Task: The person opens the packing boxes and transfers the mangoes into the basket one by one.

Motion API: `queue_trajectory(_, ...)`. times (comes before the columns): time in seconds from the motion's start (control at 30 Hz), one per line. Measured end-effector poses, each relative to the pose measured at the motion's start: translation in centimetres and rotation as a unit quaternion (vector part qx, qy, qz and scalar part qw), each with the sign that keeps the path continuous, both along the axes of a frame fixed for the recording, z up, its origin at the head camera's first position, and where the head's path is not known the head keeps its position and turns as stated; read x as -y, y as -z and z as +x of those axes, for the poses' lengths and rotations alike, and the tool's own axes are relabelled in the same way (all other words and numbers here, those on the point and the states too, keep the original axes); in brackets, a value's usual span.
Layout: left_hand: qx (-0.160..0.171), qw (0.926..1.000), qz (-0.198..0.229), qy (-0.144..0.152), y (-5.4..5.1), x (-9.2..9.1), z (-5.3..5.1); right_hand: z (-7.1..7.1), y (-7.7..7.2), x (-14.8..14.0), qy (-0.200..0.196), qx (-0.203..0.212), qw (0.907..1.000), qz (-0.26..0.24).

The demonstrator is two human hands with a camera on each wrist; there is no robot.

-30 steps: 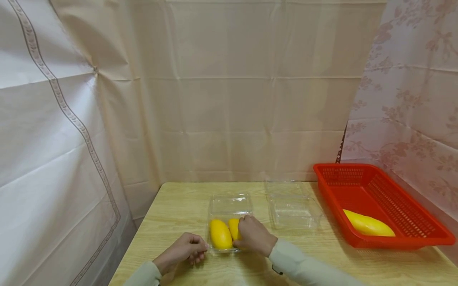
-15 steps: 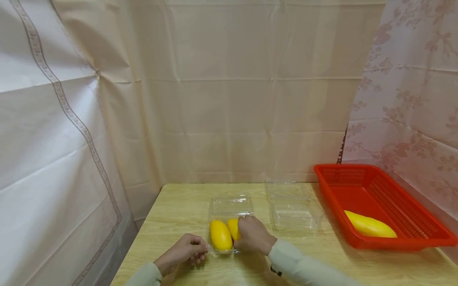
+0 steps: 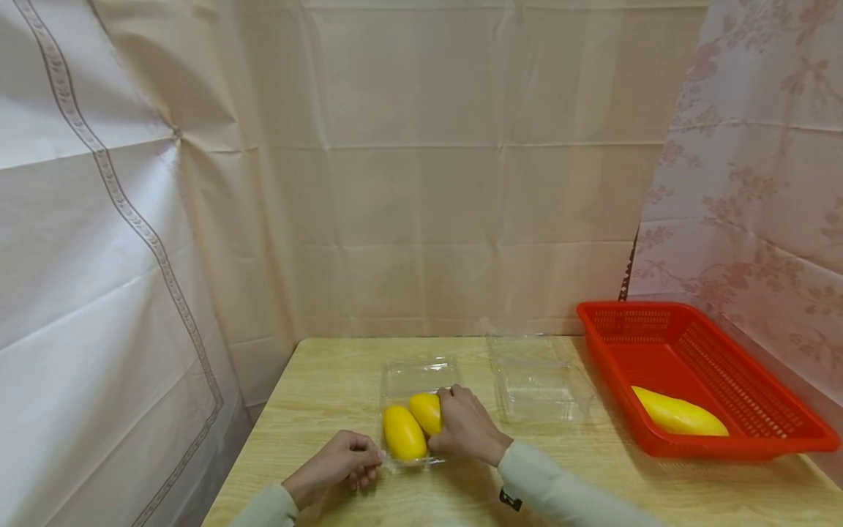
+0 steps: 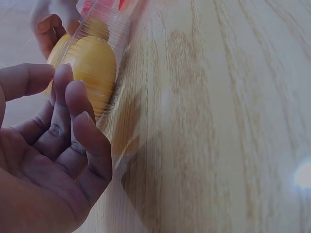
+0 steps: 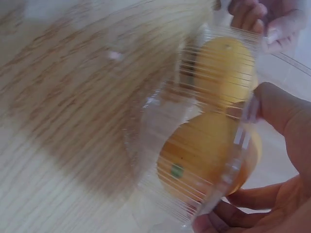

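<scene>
A clear plastic clamshell container (image 3: 421,376) lies with its lid folded back on the table, holding two yellow mangoes. The left mango (image 3: 404,433) slants in the tray, close to my left hand (image 3: 337,462). With thumb and index finger that hand pinches the tray's front left corner; in the left wrist view the thumb (image 4: 29,80) meets a fingertip at the clear rim. My right hand (image 3: 469,428) grips the right mango (image 3: 425,411) from its right side. Through the ribbed wall in the right wrist view, this mango (image 5: 204,155) shows a green spot at its end.
A second clear clamshell (image 3: 540,388) stands open to the right of the first. Further right, a red plastic basket (image 3: 609,380) holds one more yellow mango (image 3: 678,413). Cloth curtains (image 3: 421,183) hang behind the wooden table (image 3: 329,380) and on both sides.
My right hand has shifted the right mango slightly away and leftward, tilting it. The left mango now slants more. My left hand has stayed at the container's corner.
</scene>
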State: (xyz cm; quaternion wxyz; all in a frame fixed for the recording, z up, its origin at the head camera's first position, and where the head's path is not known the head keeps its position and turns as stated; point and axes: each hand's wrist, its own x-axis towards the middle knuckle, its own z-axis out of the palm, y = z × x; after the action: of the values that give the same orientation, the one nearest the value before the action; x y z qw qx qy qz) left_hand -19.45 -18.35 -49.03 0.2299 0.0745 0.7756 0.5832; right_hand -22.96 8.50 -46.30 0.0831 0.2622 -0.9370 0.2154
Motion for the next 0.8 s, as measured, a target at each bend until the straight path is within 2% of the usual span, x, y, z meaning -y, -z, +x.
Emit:
queue_trajectory(0.2,0.002,1.0,-0.001,0.0,0.1,-0.1,0.0,-0.1,0.8,0.2,0.012,-0.017,0.9998,0.005)
queue_trajectory(0.47,0.003,1.0,-0.007,-0.004,0.2,0.0,-0.1,-0.4,1.3,0.3,0.002,-0.037,0.9993,0.005)
queue_trajectory(0.63,0.004,1.0,-0.005,-0.002,0.1,0.0,0.0,-0.5,1.4,0.3,-0.003,-0.028,0.9995,0.013)
queue_trajectory(0.8,0.003,1.0,-0.005,-0.001,0.0,-0.1,0.0,-0.8,1.5,0.1,-0.004,-0.017,0.9998,-0.004)
